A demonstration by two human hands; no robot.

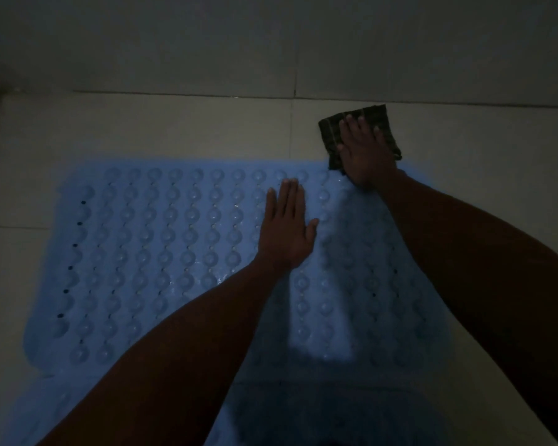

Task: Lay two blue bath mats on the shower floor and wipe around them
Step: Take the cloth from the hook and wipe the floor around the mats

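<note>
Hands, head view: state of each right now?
Left hand: open, flat on the blue mat, holding nothing.
Right hand: open, fingers spread, pressing the dark cloth on the floor.

Dim, grainy and soft throughout, with corners falling to near black and a brighter patch on the blue mat (161, 246).

Light: dim; detail poor in near foreground.
Mat (161, 239): blue, rows of round bumps, small holes along left edge, flat on floor; near part lost in shadow, cannot tell whether one mat or two.
Floor (174, 130): pale tiles, grout lines visible.
Wall (271, 43): grey tiles, meets floor beyond mat.
Left hand (285, 228): flat on mat, fingers straight and together.
Right hand (364, 152): fingers spread, presses cloth at mat's far right corner.
Cloth (332, 130): dark, striped, folded, on floor, touching mat edge.
</note>
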